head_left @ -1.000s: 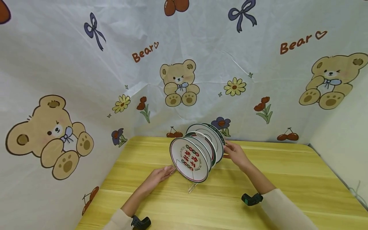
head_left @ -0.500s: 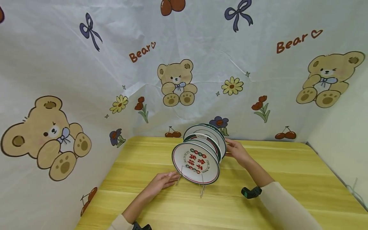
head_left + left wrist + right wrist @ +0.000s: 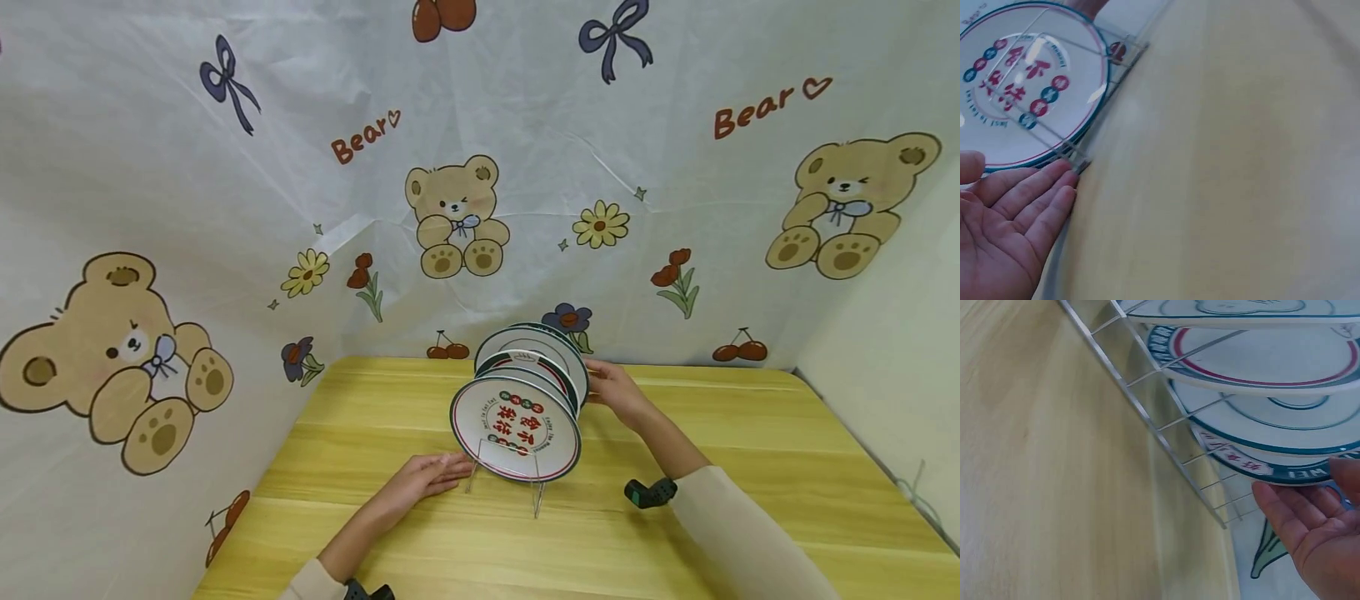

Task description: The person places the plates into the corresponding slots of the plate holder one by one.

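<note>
Several white plates with patterned rims stand on edge in a wire dish rack [image 3: 539, 492] on the table. The front plate [image 3: 516, 429] faces me with red lettering at its middle. My left hand [image 3: 420, 482] lies low at the rack's front left, palm up and fingers straight; in the left wrist view its fingertips meet the wire corner. My right hand [image 3: 618, 396] reaches to the back right of the row. In the right wrist view its fairly straight fingers [image 3: 1285, 509] touch the rear plate [image 3: 1291, 473] at the rim, the thumb overlapping that edge.
A pale wood-grain table [image 3: 675, 517] lies under the rack. Behind and to the left hangs a white cloth [image 3: 517, 100] printed with bears and flowers. At the right a pale wall [image 3: 892, 367] has a cable near the table's edge.
The rack and plates have turned so the front plate faces me more squarely, its near end swinging right. My left hand has followed slightly right; my right hand has stayed at the rear plate.
</note>
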`<state>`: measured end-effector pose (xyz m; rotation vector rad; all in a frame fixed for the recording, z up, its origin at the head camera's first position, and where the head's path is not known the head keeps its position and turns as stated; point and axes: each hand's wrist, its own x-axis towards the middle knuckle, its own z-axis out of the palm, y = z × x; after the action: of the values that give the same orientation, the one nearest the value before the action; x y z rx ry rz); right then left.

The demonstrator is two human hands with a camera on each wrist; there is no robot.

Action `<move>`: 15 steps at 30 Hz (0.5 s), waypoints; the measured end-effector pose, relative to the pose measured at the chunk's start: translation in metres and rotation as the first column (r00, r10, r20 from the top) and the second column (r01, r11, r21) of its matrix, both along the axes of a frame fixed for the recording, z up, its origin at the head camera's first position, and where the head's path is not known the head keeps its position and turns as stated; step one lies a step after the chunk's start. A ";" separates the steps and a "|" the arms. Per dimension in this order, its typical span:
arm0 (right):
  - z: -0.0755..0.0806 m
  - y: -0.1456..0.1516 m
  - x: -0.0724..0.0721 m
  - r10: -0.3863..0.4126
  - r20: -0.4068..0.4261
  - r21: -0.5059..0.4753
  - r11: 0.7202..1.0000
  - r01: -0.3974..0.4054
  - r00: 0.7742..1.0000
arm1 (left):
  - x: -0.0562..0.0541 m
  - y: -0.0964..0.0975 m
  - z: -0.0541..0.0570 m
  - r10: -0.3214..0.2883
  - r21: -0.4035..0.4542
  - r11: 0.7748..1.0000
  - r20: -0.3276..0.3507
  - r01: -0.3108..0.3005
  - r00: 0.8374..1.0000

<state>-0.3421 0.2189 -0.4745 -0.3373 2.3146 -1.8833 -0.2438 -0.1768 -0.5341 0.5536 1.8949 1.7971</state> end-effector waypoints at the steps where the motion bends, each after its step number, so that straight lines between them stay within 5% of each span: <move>1: 0.002 0.001 0.002 -0.004 0.003 0.001 1.000 0.004 1.000 | -0.003 -0.002 0.000 0.010 0.005 1.000 0.008 -0.010 1.000; 5: 0.014 0.005 0.019 -0.077 0.030 -0.021 0.997 0.078 0.997 | -0.021 -0.014 0.001 0.098 0.022 0.995 0.013 -0.098 0.995; 10: 0.030 -0.005 0.058 -0.208 0.039 -0.038 0.977 0.209 0.977 | -0.048 -0.020 0.010 0.267 0.102 0.959 0.000 -0.265 0.964; 15: 0.030 -0.031 0.095 -0.281 0.046 -0.043 0.958 0.283 0.958 | -0.071 -0.003 0.022 0.323 0.196 0.927 0.011 -0.319 0.946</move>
<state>-0.2469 0.1881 -0.4442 0.0306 2.3996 -2.0529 -0.3145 -0.1798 -0.5120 0.3407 1.9226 2.2116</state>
